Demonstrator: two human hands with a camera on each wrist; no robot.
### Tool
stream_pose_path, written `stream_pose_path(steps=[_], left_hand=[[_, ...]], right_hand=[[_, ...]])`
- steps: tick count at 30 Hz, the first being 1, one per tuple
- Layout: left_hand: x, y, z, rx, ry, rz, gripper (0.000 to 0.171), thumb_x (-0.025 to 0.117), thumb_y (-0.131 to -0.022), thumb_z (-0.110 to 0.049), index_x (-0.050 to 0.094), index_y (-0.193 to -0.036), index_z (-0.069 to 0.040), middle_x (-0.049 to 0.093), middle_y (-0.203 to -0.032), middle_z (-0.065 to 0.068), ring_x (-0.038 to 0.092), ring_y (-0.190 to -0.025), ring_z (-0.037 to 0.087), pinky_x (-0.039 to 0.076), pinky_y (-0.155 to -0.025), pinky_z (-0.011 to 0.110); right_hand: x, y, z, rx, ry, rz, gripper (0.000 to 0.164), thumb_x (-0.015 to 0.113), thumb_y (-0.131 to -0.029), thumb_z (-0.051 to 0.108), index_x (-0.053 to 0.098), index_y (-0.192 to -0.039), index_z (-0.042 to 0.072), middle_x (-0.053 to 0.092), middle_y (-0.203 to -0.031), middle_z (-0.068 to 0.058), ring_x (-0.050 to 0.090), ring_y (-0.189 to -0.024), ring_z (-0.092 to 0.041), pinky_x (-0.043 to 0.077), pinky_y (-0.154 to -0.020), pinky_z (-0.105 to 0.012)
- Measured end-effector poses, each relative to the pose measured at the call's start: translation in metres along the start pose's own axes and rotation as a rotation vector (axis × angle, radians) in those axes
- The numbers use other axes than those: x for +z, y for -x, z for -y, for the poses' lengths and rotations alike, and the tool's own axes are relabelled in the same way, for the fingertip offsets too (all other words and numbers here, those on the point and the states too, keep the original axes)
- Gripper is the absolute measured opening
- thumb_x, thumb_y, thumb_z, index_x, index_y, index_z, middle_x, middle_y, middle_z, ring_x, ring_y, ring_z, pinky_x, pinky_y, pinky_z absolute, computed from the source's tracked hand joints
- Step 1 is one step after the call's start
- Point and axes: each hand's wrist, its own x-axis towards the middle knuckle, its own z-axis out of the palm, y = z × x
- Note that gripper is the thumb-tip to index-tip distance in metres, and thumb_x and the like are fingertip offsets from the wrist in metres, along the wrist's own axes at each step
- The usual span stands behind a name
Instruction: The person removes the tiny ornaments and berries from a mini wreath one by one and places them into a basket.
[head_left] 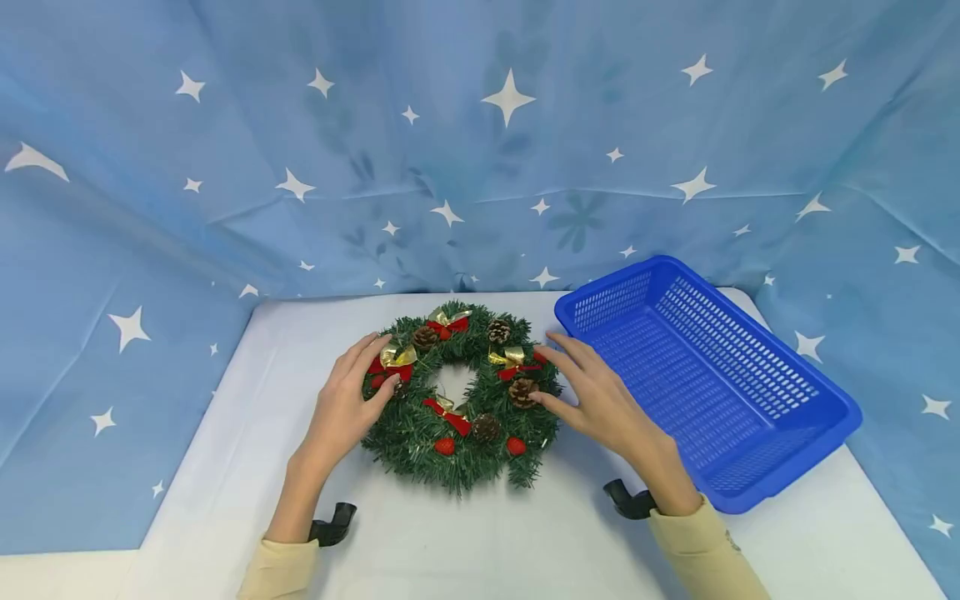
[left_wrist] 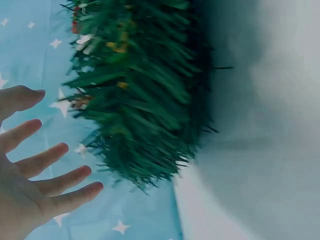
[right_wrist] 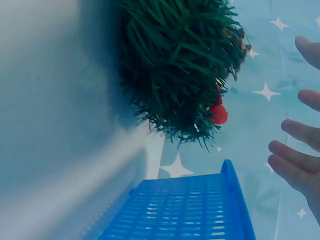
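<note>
A: Where does the wreath (head_left: 420,454) sit in the head view?

B: Flat on the white tabletop (head_left: 450,554), between the left hand (head_left: 347,404) and the right hand (head_left: 603,404). Red and gold bows (head_left: 448,417) and pinecones (head_left: 486,427) dot it, and a blue basket (head_left: 682,375) stands just to its right.

A: And the fingers (head_left: 371,354)?

B: Spread apart on both hands, near its left and right sides.

A: What about the left wrist view?

B: Bristly greenery fills the middle. All five left fingertips stand separate, with a gap before the wreath.

A: The right wrist view?

B: A red berry (right_wrist: 219,114) shows on the wreath's side, near the basket. The right fingers fan out too, clear of the greenery and holding nothing.
</note>
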Motion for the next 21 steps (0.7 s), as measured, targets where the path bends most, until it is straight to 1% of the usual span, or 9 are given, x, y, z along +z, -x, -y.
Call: stream_pose_path(steps=[5,9,13,16,18,21], left_hand=[[0.002,0.005,0.013,-0.049,0.024,-0.009,0.06,0.069,-0.1,-0.019,0.046,-0.155,-0.013,0.042,-0.159,0.018,0.04,-0.145,0.044,0.039,-0.108,0.071],[0.003,0.009,0.019,-0.072,0.053,-0.02,0.058,0.069,-0.1,-0.018,0.048,-0.153,-0.013,0.044,-0.157,0.018,0.041,-0.144,0.045,0.037,-0.109,0.071],[0.003,0.01,0.024,-0.09,0.079,-0.016,0.057,0.07,-0.099,-0.019,0.05,-0.152,-0.012,0.045,-0.156,0.019,0.041,-0.143,0.046,0.035,-0.11,0.071],[0.002,0.011,0.028,-0.116,0.104,-0.007,0.056,0.07,-0.099,-0.018,0.051,-0.151,-0.011,0.045,-0.156,0.019,0.04,-0.142,0.046,0.034,-0.111,0.071],[0.002,0.012,0.031,-0.135,0.119,0.006,0.056,0.069,-0.099,-0.016,0.05,-0.152,-0.011,0.043,-0.157,0.019,0.04,-0.142,0.046,0.036,-0.109,0.071],[0.001,0.014,0.035,-0.17,0.149,0.042,0.058,0.069,-0.099,-0.016,0.049,-0.153,-0.012,0.039,-0.159,0.019,0.039,-0.142,0.045,0.043,-0.105,0.067]], right_hand=[[0.005,0.002,0.0,0.012,-0.021,0.022,0.067,0.084,-0.087,0.025,0.056,-0.145,0.003,0.049,-0.153,-0.022,0.05,-0.136,-0.045,0.053,-0.096,-0.06],[0.009,0.002,0.0,-0.005,-0.011,0.025,0.067,0.085,-0.086,0.024,0.057,-0.143,0.002,0.05,-0.151,-0.023,0.053,-0.134,-0.043,0.055,-0.092,-0.057],[0.013,0.001,0.001,-0.026,-0.004,0.016,0.066,0.086,-0.085,0.022,0.059,-0.141,0.0,0.053,-0.147,-0.025,0.055,-0.131,-0.043,0.054,-0.095,-0.058],[0.015,0.001,0.003,-0.01,-0.002,0.025,0.066,0.086,-0.084,0.022,0.059,-0.141,0.001,0.055,-0.145,-0.025,0.055,-0.132,-0.044,0.052,-0.098,-0.06],[0.016,0.001,0.005,0.012,0.0,0.038,0.066,0.086,-0.085,0.024,0.059,-0.141,0.002,0.055,-0.146,-0.024,0.054,-0.133,-0.044,0.052,-0.099,-0.061],[0.017,0.001,0.007,0.034,0.002,0.05,0.066,0.086,-0.085,0.025,0.059,-0.141,0.003,0.055,-0.147,-0.023,0.053,-0.133,-0.044,0.051,-0.099,-0.062]])
